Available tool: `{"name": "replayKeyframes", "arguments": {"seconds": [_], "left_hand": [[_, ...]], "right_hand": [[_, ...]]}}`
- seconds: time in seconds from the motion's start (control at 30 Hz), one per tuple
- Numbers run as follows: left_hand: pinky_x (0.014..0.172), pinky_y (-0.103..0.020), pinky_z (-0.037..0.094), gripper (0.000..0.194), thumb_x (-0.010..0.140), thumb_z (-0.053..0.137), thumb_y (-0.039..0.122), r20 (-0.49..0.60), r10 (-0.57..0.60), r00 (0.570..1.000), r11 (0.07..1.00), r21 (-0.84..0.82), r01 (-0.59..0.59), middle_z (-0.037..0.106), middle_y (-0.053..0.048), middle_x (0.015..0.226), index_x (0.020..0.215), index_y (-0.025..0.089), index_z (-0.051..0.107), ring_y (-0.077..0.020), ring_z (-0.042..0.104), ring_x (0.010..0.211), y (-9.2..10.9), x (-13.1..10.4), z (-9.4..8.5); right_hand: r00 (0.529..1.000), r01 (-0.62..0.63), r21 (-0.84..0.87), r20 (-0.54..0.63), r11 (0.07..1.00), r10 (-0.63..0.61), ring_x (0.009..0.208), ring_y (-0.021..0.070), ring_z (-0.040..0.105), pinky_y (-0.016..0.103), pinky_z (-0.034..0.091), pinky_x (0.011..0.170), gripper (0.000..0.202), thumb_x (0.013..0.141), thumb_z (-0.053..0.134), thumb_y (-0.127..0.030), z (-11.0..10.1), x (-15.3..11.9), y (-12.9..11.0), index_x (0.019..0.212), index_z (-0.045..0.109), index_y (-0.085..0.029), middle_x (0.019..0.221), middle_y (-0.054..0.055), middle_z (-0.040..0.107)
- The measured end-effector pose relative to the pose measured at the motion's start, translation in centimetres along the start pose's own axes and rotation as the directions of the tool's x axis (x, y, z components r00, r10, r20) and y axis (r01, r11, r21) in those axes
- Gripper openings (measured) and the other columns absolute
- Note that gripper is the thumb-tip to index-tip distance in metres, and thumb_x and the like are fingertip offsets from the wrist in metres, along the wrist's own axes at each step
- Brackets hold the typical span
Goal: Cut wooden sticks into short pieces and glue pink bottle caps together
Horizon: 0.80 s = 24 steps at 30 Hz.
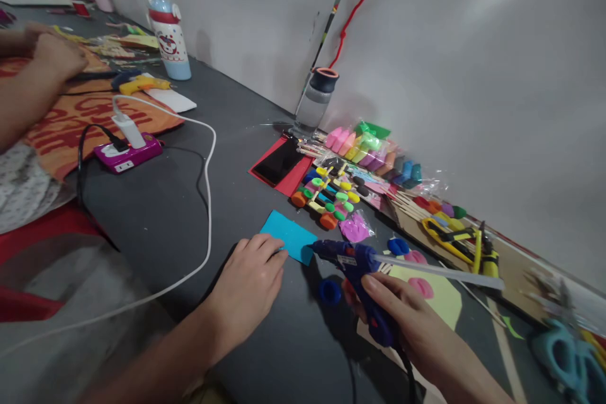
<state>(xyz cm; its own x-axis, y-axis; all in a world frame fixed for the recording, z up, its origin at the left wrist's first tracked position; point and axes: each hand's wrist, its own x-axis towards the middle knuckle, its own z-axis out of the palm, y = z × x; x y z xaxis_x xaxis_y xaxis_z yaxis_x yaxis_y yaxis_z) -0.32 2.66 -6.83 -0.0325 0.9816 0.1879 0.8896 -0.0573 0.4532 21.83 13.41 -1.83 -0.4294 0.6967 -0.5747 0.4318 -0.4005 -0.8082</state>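
One blue card (294, 238) lies at six o'clock from the phone (277, 164); the left hand (253, 274), half-open, rests on its seven-o'clock edge; the right hand (407, 312) wraps the glue gun (350, 255), nozzle at the card's three o'clock. Steady pinning and light squeezing should serve.

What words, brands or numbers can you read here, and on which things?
None reads clearly:
Glue gun: white label, too small.
Orange cloth: big red lettering, partly covered, unreadable.
White bottle: print beside the cartoon, too blurred.
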Motion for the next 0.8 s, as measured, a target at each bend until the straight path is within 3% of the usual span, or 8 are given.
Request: {"name": "replayKeyframes", "arguments": {"seconds": [0.17,0.33,0.47,0.57,0.63,0.73,0.8], "left_hand": [[0.087,-0.043,0.047,0.025,0.096,0.046,0.010,-0.030,-0.009,1.000,1.000,-0.015,0.008,0.069,-0.009,0.116,0.104,0.017,0.069,-0.0269,0.058,0.110,0.1,0.0,-0.2],[0.086,-0.042,0.047,0.022,0.095,0.049,0.011,-0.085,-0.004,0.996,0.999,-0.034,0.001,0.070,-0.007,0.112,0.104,0.017,0.069,-0.0262,0.059,0.107,0.1,0.1,-0.3],[0.087,-0.040,0.046,0.019,0.096,0.049,0.012,-0.177,0.016,0.984,0.998,-0.053,-0.026,0.070,-0.008,0.108,0.103,0.016,0.067,-0.0241,0.061,0.102,0.6,-0.5,-0.5],[0.087,-0.036,0.045,0.017,0.098,0.047,0.016,-0.299,0.031,0.954,0.976,-0.198,-0.093,0.069,-0.007,0.102,0.100,0.018,0.064,-0.0205,0.062,0.096,2.2,-1.2,-1.2],[0.086,-0.030,0.046,0.014,0.098,0.049,0.019,-0.305,-0.008,0.952,0.890,-0.437,-0.133,0.068,-0.004,0.098,0.096,0.020,0.063,-0.0174,0.062,0.094,4.0,-1.7,-2.1],[0.090,-0.027,0.046,0.014,0.096,0.056,0.032,-0.156,-0.027,0.987,0.662,-0.743,-0.100,0.069,-0.004,0.107,0.103,0.023,0.065,-0.0184,0.062,0.105,7.2,-1.9,-3.8],[0.094,-0.028,0.046,0.028,0.093,0.061,0.045,-0.041,-0.068,0.997,0.508,-0.862,0.000,0.070,-0.005,0.112,0.109,0.023,0.068,-0.0211,0.061,0.108,9.2,-1.6,-4.9]], "right_hand": [[0.998,0.047,0.000,-0.041,0.999,-0.047,0.065,0.0152,0.057,0.023,0.045,0.055,0.053,0.070,0.079,-0.065,0.1,0.1,0.0,0.081,0.073,-0.014,0.072,0.005,0.065],[0.998,0.061,0.176,0.008,0.983,-0.063,0.063,0.0157,0.060,0.023,0.045,0.055,0.053,0.074,0.075,-0.066,0.6,-1.2,-0.6,0.087,0.075,-0.014,0.077,0.008,0.070],[0.976,0.198,0.266,0.033,0.943,-0.214,0.054,0.0122,0.054,0.021,0.039,0.049,0.051,0.083,0.066,-0.064,1.7,-3.3,-1.4,0.089,0.075,-0.015,0.071,0.007,0.068],[0.918,0.356,0.342,0.045,0.870,-0.394,0.052,0.0115,0.053,0.020,0.041,0.049,0.050,0.085,0.064,-0.063,2.5,-4.4,-2.2,0.088,0.076,-0.014,0.072,0.008,0.069],[0.853,0.452,0.402,0.067,0.796,-0.518,0.055,0.0128,0.057,0.021,0.045,0.051,0.046,0.086,0.065,-0.060,2.9,-4.6,-2.8,0.089,0.077,-0.016,0.077,0.009,0.071],[0.781,0.527,0.498,0.036,0.689,-0.624,0.068,0.0179,0.064,0.026,0.052,0.060,0.038,0.087,0.066,-0.055,3.3,-4.7,-3.4,0.090,0.078,-0.019,0.085,0.008,0.073],[0.751,0.523,0.567,0.047,0.637,-0.659,0.073,0.0202,0.066,0.029,0.055,0.065,0.036,0.090,0.064,-0.053,3.5,-4.7,-3.6,0.095,0.079,-0.021,0.088,0.008,0.074]]}}
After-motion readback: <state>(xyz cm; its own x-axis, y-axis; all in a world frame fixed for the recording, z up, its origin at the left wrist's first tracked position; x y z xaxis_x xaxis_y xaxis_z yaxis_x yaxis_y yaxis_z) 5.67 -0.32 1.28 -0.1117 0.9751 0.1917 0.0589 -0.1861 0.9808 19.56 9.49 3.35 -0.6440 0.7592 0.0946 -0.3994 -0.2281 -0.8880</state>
